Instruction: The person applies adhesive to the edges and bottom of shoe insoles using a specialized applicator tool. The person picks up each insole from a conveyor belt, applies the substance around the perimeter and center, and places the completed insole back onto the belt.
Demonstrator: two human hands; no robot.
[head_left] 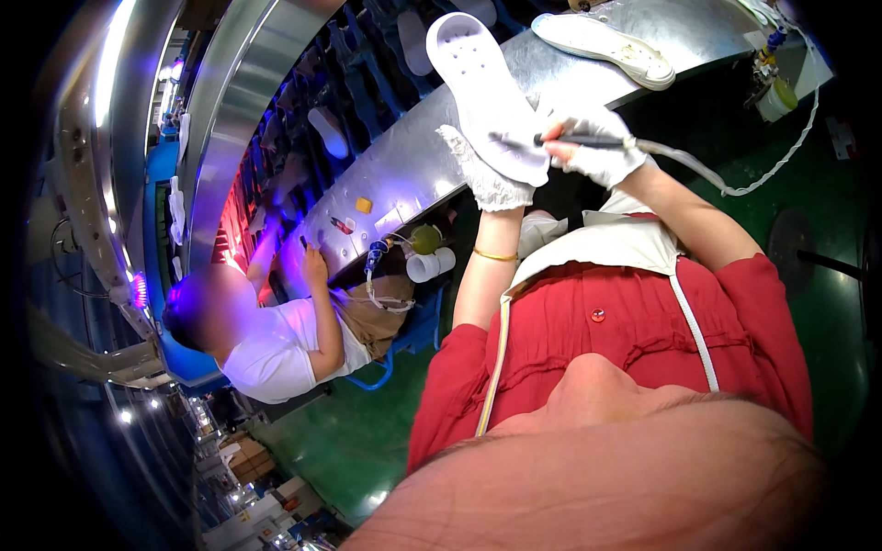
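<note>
A white shoe sole (482, 92) with small holes near its far end is held up over the metal bench. My left hand (484, 176), in a white knit glove, grips it from below at the near end. My right hand (595, 151), gloved with bare fingertips, closes round a dark, slim brush-like tool (588, 141). Its tip points at the sole's near half; whether it touches the surface I cannot tell. From the tool's back end a pale hose (684, 163) runs to the right. Beyond the sole, a white shoe upper (606, 48) lies on the bench.
The metal bench (358, 184) curves across the front, bearing a small yellow block (364, 205). Shoe parts (328, 131) sit on a rack behind it. At left a co-worker in a white shirt (285, 354) sits at the bench. A green-bodied hose fitting (777, 99) hangs at right.
</note>
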